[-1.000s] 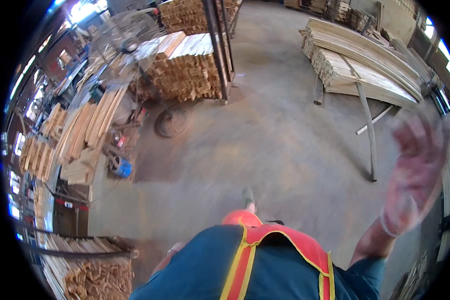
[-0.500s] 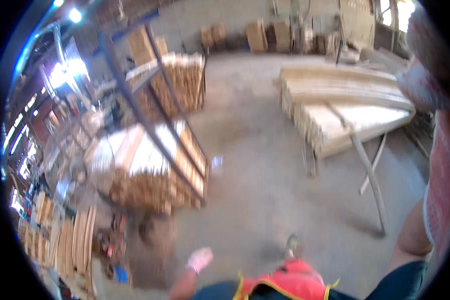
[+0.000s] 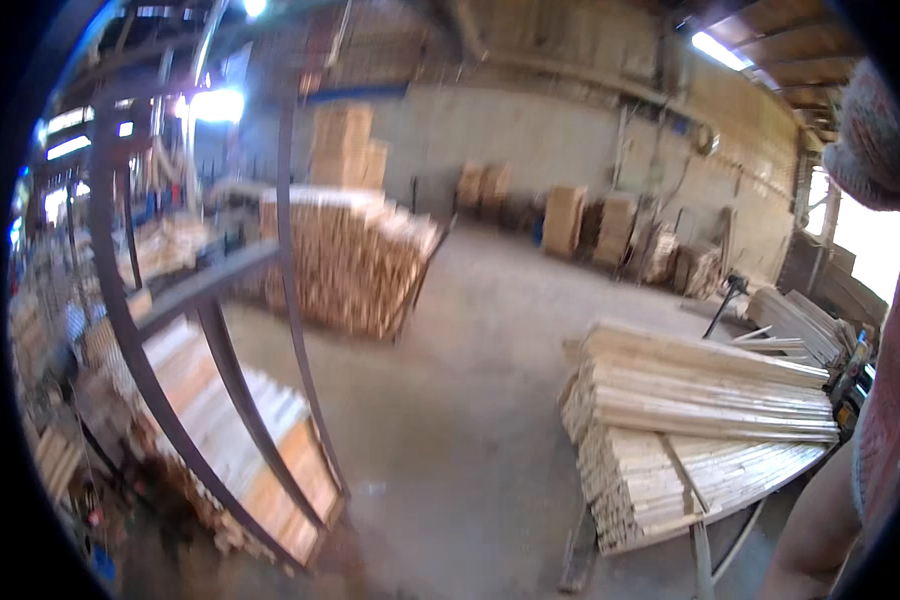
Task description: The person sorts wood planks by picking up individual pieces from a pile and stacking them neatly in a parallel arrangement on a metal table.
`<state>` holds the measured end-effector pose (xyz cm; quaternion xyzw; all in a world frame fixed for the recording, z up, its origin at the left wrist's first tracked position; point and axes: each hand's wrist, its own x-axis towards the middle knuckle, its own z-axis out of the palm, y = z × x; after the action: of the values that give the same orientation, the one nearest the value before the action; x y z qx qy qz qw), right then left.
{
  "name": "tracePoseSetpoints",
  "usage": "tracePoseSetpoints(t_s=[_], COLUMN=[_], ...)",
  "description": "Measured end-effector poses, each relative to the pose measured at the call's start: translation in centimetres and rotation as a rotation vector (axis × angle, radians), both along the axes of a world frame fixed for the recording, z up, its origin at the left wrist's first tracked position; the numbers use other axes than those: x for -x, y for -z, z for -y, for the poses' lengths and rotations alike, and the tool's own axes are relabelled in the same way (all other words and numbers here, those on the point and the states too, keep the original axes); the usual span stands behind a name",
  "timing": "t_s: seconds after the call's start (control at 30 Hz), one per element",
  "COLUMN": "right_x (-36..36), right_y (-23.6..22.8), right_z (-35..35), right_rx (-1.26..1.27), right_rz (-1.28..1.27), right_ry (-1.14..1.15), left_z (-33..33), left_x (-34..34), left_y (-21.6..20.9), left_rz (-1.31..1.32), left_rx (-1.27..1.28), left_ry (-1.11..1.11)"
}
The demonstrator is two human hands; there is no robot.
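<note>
While the right hand (image 3: 888,415) rises along the right rim in a rough knit glove, pinkish and white, its fingers show too poorly to tell whether they are curled or spread, or hold anything. The left hand is out of view. Nearest the glove, at lower right, lies the plank stack (image 3: 715,395): long, pale, straight-edged wood in two tiers, the upper skewed over the lower, cut ends bunched at the left. A thin strip (image 3: 681,472) slants across the lower tier. At left, a rack (image 3: 210,286) of dark metal bars stands against layered boards (image 3: 272,400), pale on top and orange-brown along the side. Behind it sits a blocky pile (image 3: 350,262) with a coarse face of tight-packed ends. The floor (image 3: 470,390) is smooth, dull grey.
</note>
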<state>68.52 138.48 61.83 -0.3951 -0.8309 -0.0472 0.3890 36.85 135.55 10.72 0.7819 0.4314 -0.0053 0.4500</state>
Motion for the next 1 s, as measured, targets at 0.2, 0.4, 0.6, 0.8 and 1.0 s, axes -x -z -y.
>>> tracePoseSetpoints(t_s=[0.2, 0.4, 0.6, 0.8, 1.0], right_x=[-3.3, 8.9, 18.3, 28.3, 41.9], right_y=[13.0, 21.4, 29.7, 32.7, 31.3], right_z=[-21.0, -33.1, -53.1, -75.5, -91.1], right_rx=[0.245, 0.635, 0.854, 0.934, 0.928], right_rz=[-0.159, -0.246, -0.192, -0.018, 0.224], right_ry=[0.126, 0.167, -0.063, -0.441, -0.863], left_z=[-16.5, -27.7, -42.8, -51.1, -55.9], left_x=[-2.7, 3.3, 14.6, 25.0, 27.1], left_y=[3.2, 0.2, 2.8, 4.9, 3.0], left_rz=[0.179, 0.28, 0.218, 0.117, 0.207], left_rx=[0.132, 0.203, 0.178, 0.262, 0.365], left_ry=[-0.022, -0.021, -0.372, -0.875, -1.263])
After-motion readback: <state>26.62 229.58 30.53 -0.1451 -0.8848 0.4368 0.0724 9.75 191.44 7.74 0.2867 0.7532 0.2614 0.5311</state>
